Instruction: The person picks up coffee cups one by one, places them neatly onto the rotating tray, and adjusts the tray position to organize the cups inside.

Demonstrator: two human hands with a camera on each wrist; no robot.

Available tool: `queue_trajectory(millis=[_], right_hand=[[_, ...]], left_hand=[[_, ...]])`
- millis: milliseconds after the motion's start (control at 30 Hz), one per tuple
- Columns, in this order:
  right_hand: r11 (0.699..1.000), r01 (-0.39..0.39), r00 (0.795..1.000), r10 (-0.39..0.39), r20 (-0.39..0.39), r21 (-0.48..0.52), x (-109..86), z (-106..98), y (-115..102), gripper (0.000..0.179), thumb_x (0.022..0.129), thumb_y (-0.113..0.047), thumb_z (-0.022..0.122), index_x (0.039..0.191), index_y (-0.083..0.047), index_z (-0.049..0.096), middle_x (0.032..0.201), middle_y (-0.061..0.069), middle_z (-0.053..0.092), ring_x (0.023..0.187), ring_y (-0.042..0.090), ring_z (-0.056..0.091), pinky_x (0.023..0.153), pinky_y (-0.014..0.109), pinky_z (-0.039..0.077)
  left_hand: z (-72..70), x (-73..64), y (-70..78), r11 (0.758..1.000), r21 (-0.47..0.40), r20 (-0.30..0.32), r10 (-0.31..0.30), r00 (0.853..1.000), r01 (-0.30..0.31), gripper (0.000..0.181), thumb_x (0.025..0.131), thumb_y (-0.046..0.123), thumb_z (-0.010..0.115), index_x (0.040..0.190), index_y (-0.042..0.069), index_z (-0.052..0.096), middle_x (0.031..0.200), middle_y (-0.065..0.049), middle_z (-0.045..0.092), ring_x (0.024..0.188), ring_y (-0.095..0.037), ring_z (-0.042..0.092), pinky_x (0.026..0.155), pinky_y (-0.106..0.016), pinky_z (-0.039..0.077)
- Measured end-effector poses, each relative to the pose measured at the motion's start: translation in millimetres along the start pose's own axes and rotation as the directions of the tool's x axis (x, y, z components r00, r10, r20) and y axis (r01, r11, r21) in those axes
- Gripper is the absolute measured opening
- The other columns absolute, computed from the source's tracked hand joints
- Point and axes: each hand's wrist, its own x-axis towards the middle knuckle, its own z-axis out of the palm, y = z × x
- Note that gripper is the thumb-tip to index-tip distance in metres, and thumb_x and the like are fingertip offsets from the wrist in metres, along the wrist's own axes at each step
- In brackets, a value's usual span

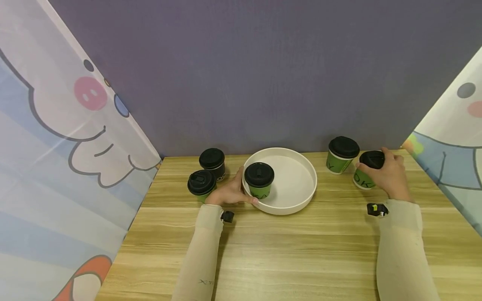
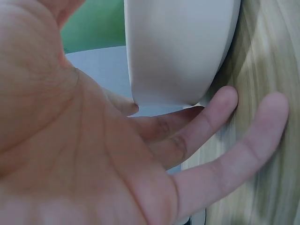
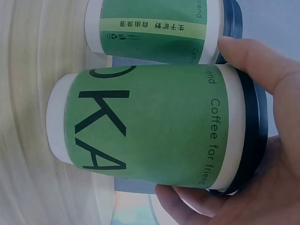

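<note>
Sleeves (image 1: 403, 251) in pale cloth reach across the wooden surface (image 1: 301, 259) from its near side. The left hand (image 1: 230, 193) lies spread, fingers nearly straight and apart, touching the outer wall of a round white tray (image 1: 290, 179); a green cup (image 1: 201, 184) toward the left edge is just beside the wrist. Inside the tray, a black-lidded cup (image 1: 260, 180) stands by its left wall. The right hand (image 1: 392, 177) is clamped, thumb and curled fingers, on the lid of the OKA cup (image 3: 150, 126), upright near the far right corner; whether its base meets the surface I cannot tell. From that cup the tray lies leftward, well apart, toward the middle of the far edge, with the left hand nearer to it. A dark cup (image 1: 212, 162) stands near the far left corner, a rear green cup (image 1: 340, 154) beside the gripped one, and a grey-purple panel (image 1: 244, 83) rises beyond the far edge.
</note>
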Motion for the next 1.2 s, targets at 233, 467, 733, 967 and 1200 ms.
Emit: queue_trajectory(millis=[233, 467, 733, 967, 1200], right_hand=[[1.0, 0.004, 1.0, -0.004, -0.03, -0.024, -0.8, -1, -4, 0.104, 0.096, -0.053, 0.063, 0.163, 0.0, 0.004, 0.152, 0.05, 0.014, 0.124, 0.071, 0.033, 0.095, 0.079, 0.033], [0.999, 0.025, 0.998, -0.027, -0.052, -0.024, -2.1, -8, -11, 0.102, 0.096, -0.053, 0.063, 0.164, -0.001, 0.007, 0.152, 0.05, 0.017, 0.122, 0.07, 0.035, 0.093, 0.079, 0.034], [0.999, 0.052, 0.995, -0.051, -0.082, 0.006, -8.2, -16, -22, 0.101, 0.096, -0.053, 0.062, 0.164, -0.001, 0.008, 0.162, 0.042, 0.008, 0.126, 0.071, 0.032, 0.095, 0.08, 0.031], [0.998, 0.065, 0.993, -0.063, -0.101, 0.016, -13.5, -21, -30, 0.101, 0.095, -0.053, 0.064, 0.163, 0.0, 0.012, 0.156, 0.045, 0.017, 0.124, 0.068, 0.034, 0.092, 0.078, 0.032], [0.997, 0.076, 0.991, -0.075, -0.114, 0.001, -17.9, -24, -38, 0.101, 0.095, -0.053, 0.065, 0.163, 0.0, 0.013, 0.152, 0.046, 0.022, 0.119, 0.064, 0.038, 0.087, 0.076, 0.035]], left_hand=[[-2.5, -2.7, 0.0, 0.997, -0.001, 0.009, -0.079, 0.997, 0.079, 0.135, 0.078, 0.025, 0.091, 0.165, 0.018, -0.013, 0.171, -0.017, 0.012, 0.154, -0.03, 0.026, 0.124, -0.05, 0.027], [-4.7, -6.4, 1.1, 0.989, -0.026, 0.037, -0.144, 0.989, 0.145, 0.13, 0.084, 0.025, 0.087, 0.164, 0.025, -0.016, 0.156, -0.023, 0.039, 0.094, -0.032, 0.064, 0.073, -0.043, 0.056], [-5.6, -6.4, -0.1, 0.986, -0.05, 0.058, -0.154, 0.986, 0.157, 0.126, 0.086, 0.024, 0.084, 0.164, 0.03, -0.014, 0.164, -0.019, 0.024, 0.086, -0.027, 0.06, 0.06, -0.041, 0.055], [-6.6, -7.1, -2.2, 0.988, -0.032, 0.056, -0.149, 0.987, 0.151, 0.121, 0.088, 0.024, 0.082, 0.164, 0.035, -0.012, 0.158, -0.019, 0.035, 0.1, -0.028, 0.059, 0.063, -0.043, 0.058], [-8.7, -8.9, -0.5, 0.984, -0.05, 0.064, -0.167, 0.984, 0.171, 0.117, 0.091, 0.022, 0.079, 0.163, 0.043, -0.011, 0.143, -0.022, 0.05, 0.104, -0.028, 0.06, 0.066, -0.045, 0.059]])
